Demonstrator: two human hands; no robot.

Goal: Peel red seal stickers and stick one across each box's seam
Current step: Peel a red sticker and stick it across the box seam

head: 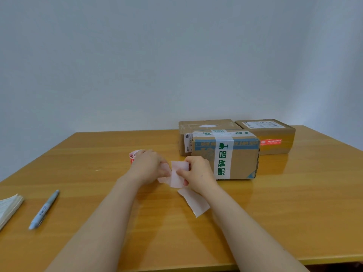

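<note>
My left hand [149, 165] and my right hand [198, 171] meet over the middle of the table, both pinching a pale pink-white sticker strip [177, 174] held between them. A loose white backing piece [194, 203] lies under my right wrist. The red sticker roll [133, 156] peeks out behind my left hand. Three cardboard boxes stand to the right: the nearest [241, 160] carries white tape with green characters, one [206, 126] sits behind it, and the far right one [275, 134] bears a red sticker [271, 142] on its front face.
A grey-blue marker pen [44, 210] lies at the left of the wooden table [294, 213]. A stack of paper [8, 208] juts in at the left edge. A pale wall rises behind the table.
</note>
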